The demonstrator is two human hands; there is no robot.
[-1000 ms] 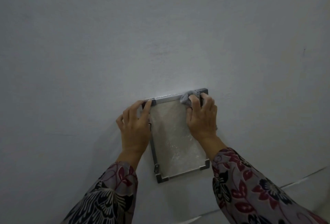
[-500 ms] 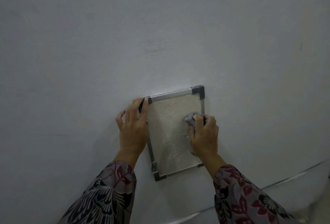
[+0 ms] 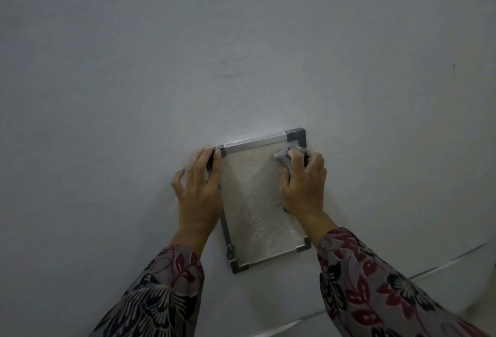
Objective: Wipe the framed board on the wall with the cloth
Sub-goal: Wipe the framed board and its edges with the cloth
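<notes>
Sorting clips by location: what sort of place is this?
Probably an indoor room, though little shows: a plain wall, a metal-framed board mounted on it, and what may be tile joints at lower right.

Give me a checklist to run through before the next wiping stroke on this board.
1. Cloth held: ok. The right hand grips the bunched grey cloth.
2. Cloth on the surface: ok. It presses the framed board just under the top right corner.
3. Board steadied: ok. The left hand rests its fingers on the top left corner of the frame.
4. Stroke path down the board: ok. Nothing lies on the surface below the cloth but the right hand.
5. Fixing to the wall: cannot tell, it is hidden behind the board.
6. Remaining dirt: cannot tell. The surface looks mottled in dim light.
</notes>
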